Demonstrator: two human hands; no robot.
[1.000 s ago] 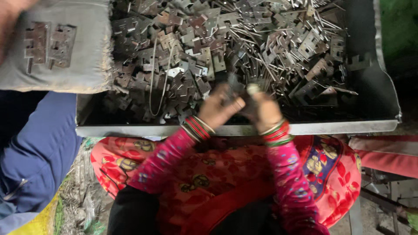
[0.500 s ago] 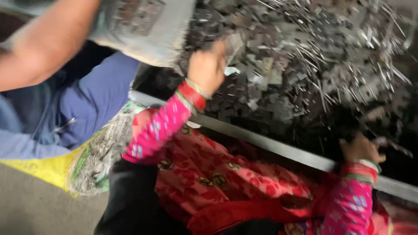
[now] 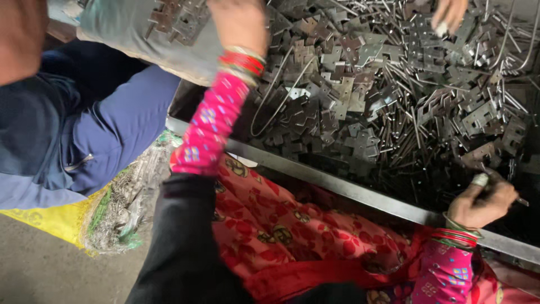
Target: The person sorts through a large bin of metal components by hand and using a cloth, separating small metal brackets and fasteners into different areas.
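My left hand (image 3: 239, 22) reaches up to the edge of a grey sack (image 3: 135, 42) that carries a few metal hinge plates (image 3: 174, 17). Its fingers run off the top of the view, so I cannot see whether it holds anything. My right hand (image 3: 482, 200) rests low on the right, inside the near rim of a big metal tray (image 3: 349, 190), with its fingers closed on a thin metal pin (image 3: 520, 200). The tray is heaped with a pile of dark hinge plates and pins (image 3: 365, 95). Both my sleeves are pink, with red and green bangles at the wrists.
A person in blue clothes (image 3: 84, 124) sits close on the left, with a bare arm (image 3: 19, 39) at the top left corner. Another person's hand (image 3: 450, 14) reaches into the tray at the top right. A yellow bag of metal scraps (image 3: 112, 217) lies by my knee.
My hands, together at the tray's near edge a second ago, have parted. The left has gone up to the grey sack; the right has stayed low at the rim. The view has swung left.
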